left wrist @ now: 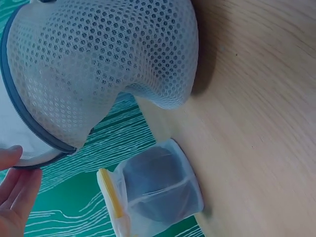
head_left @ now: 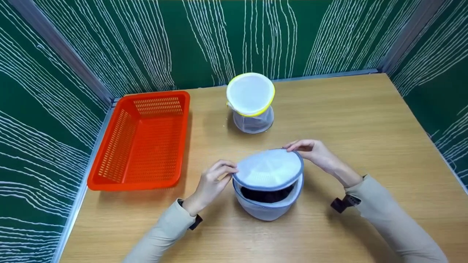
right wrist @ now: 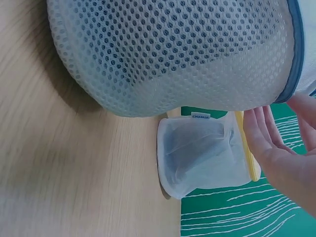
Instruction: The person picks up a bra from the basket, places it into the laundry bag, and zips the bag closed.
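Note:
A white mesh laundry bag [head_left: 266,212] with blue-grey trim stands on the table, and dark cloth [head_left: 268,194] shows inside it. Its round lid [head_left: 268,168] is raised at the near side, leaving a gap. My left hand [head_left: 215,179] pinches the lid's left edge between thumb and fingers. At the far right edge, my right hand [head_left: 310,149] pinches the rim. In the right wrist view, the thumb and fingers of the right hand [right wrist: 284,140] meet at the blue trim. Honeycomb mesh of the bag [left wrist: 113,54] fills much of the left wrist view.
Behind the bag stands a second mesh bag [head_left: 253,122] with a yellow rim, its white lid tilted up; something dark shows through its side in the wrist views. An orange-red plastic basket [head_left: 179,146] sits at the left. Green, white-streaked panels [head_left: 204,44] border the wooden table [head_left: 347,106].

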`<state>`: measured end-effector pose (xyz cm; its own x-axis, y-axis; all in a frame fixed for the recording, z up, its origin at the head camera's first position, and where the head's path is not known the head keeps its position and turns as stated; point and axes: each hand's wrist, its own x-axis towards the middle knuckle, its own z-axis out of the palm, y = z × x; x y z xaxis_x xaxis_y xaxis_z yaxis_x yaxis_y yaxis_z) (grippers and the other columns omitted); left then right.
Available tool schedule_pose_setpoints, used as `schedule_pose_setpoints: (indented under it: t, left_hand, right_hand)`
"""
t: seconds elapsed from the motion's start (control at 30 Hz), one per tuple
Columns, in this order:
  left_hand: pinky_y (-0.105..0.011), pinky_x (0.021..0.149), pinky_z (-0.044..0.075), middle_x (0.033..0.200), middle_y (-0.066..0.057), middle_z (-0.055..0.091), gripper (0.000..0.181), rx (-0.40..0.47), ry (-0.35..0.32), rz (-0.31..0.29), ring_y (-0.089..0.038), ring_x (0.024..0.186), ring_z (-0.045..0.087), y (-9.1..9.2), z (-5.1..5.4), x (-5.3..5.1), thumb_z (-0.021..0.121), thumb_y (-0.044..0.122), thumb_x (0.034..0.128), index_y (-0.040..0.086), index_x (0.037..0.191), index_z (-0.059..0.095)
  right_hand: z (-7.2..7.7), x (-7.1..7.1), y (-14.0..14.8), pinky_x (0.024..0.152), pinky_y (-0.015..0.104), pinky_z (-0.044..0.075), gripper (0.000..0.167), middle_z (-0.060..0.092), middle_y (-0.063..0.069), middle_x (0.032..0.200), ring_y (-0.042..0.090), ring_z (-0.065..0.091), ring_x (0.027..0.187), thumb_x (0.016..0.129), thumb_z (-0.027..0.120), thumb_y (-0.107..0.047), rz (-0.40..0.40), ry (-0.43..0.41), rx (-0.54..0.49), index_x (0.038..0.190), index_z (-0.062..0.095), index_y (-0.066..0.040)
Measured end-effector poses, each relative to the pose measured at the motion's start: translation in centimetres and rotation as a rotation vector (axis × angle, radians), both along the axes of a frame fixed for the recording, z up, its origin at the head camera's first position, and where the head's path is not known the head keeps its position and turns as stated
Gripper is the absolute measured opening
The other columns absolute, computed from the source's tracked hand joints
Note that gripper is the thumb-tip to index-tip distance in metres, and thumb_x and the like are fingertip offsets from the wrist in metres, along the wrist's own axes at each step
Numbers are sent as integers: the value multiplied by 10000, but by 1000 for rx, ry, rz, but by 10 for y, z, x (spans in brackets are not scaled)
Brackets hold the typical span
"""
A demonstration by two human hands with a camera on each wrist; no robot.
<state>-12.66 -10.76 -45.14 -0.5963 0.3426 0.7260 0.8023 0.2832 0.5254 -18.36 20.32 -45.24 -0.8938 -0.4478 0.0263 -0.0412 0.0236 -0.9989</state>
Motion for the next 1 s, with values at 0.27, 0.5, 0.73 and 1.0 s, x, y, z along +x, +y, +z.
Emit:
schedule_pose_setpoints:
  t: [0.27, 0.5, 0.73, 1.0]
  left_hand:
    - [-192, 801, 467, 890, -103, 603, 199, -109, 84, -20, -193, 852, 594, 0, -3, 7, 650, -150, 680, 11, 797, 654]
    - [-207, 801, 471, 922, -114, 590, 200, -171, 99, -62, -208, 875, 584, 0, -9, 12, 645, -146, 683, 18, 798, 646]
    - [-240, 808, 475, 935, -113, 592, 238, -143, 9, -108, -214, 904, 573, 2, -10, 14, 578, -170, 689, 15, 822, 642]
    - [-267, 816, 471, 898, -99, 619, 215, -61, -153, -63, -213, 871, 581, 8, 2, 1, 571, -152, 724, 3, 856, 642]
  right_hand:
    - [0, 10, 4, 854, 181, 428, 166, 591, 150, 1097, 40, 539, 1012, 837, 528, 48, 4, 149, 128, 973, 617, 85]
    - [-1, 16, 7, 865, 194, 426, 187, 556, 212, 1128, 33, 528, 1033, 879, 488, 5, 21, 171, 164, 998, 612, 77]
    - [2, 21, 7, 861, 188, 426, 306, 551, 190, 1143, 57, 532, 1013, 905, 496, -154, -31, 70, 216, 1129, 548, 48]
    - [2, 25, 3, 845, 162, 418, 433, 538, 173, 1182, 129, 528, 1044, 858, 577, -232, -74, 57, 296, 1203, 500, 19]
